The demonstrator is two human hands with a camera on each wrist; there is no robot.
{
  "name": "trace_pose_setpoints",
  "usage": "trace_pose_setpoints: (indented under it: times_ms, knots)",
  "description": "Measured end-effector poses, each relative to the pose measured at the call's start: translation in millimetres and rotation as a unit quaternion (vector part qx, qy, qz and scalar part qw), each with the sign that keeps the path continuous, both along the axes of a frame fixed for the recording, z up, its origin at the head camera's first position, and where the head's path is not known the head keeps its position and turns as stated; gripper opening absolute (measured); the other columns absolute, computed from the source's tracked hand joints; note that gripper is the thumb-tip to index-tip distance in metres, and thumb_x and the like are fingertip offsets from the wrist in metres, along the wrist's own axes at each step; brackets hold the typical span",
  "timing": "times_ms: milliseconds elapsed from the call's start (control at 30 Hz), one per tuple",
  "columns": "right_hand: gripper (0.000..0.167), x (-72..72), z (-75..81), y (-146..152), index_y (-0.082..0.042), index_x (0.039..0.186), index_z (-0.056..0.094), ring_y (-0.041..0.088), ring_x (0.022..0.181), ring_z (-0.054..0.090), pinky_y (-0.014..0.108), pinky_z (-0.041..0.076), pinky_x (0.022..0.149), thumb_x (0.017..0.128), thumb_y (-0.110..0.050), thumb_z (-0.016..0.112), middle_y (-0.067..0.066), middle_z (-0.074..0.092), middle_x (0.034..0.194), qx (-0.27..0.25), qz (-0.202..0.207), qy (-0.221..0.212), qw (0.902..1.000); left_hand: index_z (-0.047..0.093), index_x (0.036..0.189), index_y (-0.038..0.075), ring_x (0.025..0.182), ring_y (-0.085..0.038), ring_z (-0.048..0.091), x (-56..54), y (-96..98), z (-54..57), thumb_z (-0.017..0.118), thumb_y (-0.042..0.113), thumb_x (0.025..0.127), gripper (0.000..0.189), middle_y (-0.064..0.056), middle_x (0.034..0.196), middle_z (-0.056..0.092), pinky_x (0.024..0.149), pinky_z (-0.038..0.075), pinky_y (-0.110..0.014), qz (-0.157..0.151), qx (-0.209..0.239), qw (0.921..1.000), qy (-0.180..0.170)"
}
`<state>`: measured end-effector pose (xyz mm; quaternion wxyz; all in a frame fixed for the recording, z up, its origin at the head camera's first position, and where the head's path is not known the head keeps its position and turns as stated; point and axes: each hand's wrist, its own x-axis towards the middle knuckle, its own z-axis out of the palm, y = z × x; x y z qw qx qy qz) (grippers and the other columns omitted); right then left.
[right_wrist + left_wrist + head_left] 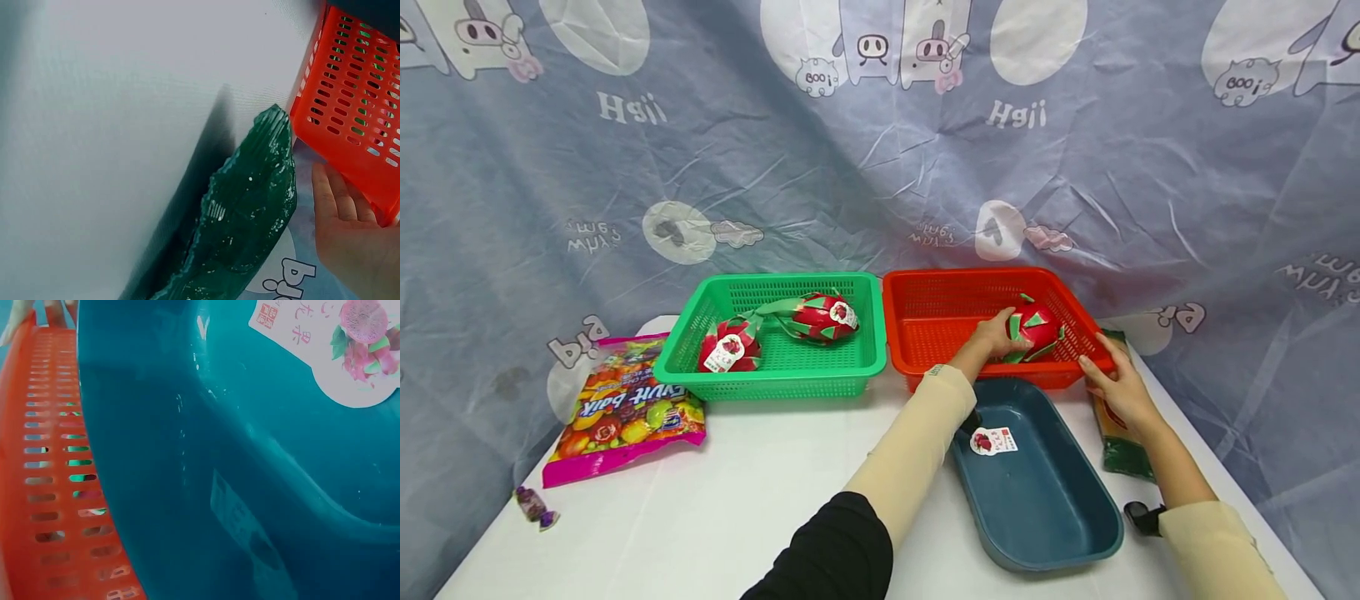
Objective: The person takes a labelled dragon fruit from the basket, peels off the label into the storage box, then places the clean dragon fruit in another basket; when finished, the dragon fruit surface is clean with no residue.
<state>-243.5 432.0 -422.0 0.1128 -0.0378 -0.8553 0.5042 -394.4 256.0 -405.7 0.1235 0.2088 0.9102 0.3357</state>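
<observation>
My left hand [997,333] reaches into the red basket [917,342] and holds a dragon fruit [1037,329] with green-tipped scales, near the basket's right end. At that basket's front right corner is my right hand [1120,383]; its fingers [342,197] lie straight against the outside, below the rim in the right wrist view. A dark blue tray [1037,500] stands in front, under my left forearm. On its inner wall sits a white sticker [996,441] with a dragon fruit picture, also close up in the left wrist view.
Two more dragon fruits [823,318] lie in the green basket [782,386] on the left. A pink candy bag [625,408] and a wrapped candy [533,505] are farther left. The green package [250,194] lies right of the red basket. Printed cloth [820,183] hangs behind.
</observation>
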Motion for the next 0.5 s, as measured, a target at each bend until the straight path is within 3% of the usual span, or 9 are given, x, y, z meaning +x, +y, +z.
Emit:
trace_pose_setpoints:
  times_ms: [67, 100, 233, 367, 500]
  knots:
    - [0.072, 0.3, -1.1, -1, -0.015, 0.149, 0.006, -0.004, 0.093, 0.043, 0.015, 0.048, 0.073, 0.095, -0.037, 0.048, 0.032, 0.025, 0.137, -0.001, 0.002, 0.001, 1.0, 0.029, 0.143, 0.032, 0.118, -0.017, 0.042, 4.5, -5.0, 2.3, 0.073, 0.042, 0.075, 0.082, 0.002, 0.134, 0.045, 0.09, 0.043, -0.029, -0.013, 0.016, 0.9997, -0.011]
    - [0.072, 0.4, -1.6, -1, -0.014, 0.149, 0.006, -0.005, 0.092, 0.043, 0.015, 0.048, 0.073, 0.095, -0.036, 0.048, 0.031, 0.025, 0.137, 0.0, 0.002, 0.002, 1.0, 0.026, 0.145, 0.029, 0.121, -0.017, 0.041, 14.0, -11.9, 12.3, 0.071, 0.04, 0.079, 0.08, 0.002, 0.137, 0.042, 0.093, 0.041, -0.028, -0.014, 0.015, 0.9994, -0.027]
    - [0.071, -0.9, -3.4, -3, -0.013, 0.149, 0.006, -0.007, 0.091, 0.043, 0.018, 0.049, 0.073, 0.095, -0.035, 0.047, 0.031, 0.027, 0.136, 0.002, 0.005, 0.001, 1.0, 0.023, 0.146, 0.019, 0.124, -0.018, 0.04, 27.8, -28.4, 23.6, 0.063, 0.042, 0.085, 0.076, 0.0, 0.141, 0.04, 0.096, 0.04, -0.029, -0.01, 0.042, 0.9988, -0.023]
    - [0.071, -4.4, -3.1, -5, -0.013, 0.149, 0.005, -0.005, 0.092, 0.045, 0.023, 0.051, 0.075, 0.096, -0.035, 0.047, 0.031, 0.027, 0.136, 0.004, 0.014, -0.005, 0.9999, 0.027, 0.145, 0.015, 0.125, -0.02, 0.041, 37.0, -49.0, 38.3, 0.057, 0.045, 0.088, 0.07, -0.004, 0.139, 0.042, 0.097, 0.04, -0.034, 0.002, 0.094, 0.9955, 0.009]
    - [0.071, -4.7, 0.3, -2, -0.013, 0.149, 0.004, -0.004, 0.092, 0.046, 0.023, 0.051, 0.074, 0.096, -0.035, 0.046, 0.034, 0.023, 0.137, 0.009, 0.018, -0.004, 0.9998, 0.032, 0.142, 0.014, 0.122, -0.021, 0.044, 47.2, -80.1, 63.7, 0.058, 0.043, 0.088, 0.067, -0.007, 0.136, 0.045, 0.095, 0.04, -0.034, -0.016, 0.163, 0.9844, 0.066]
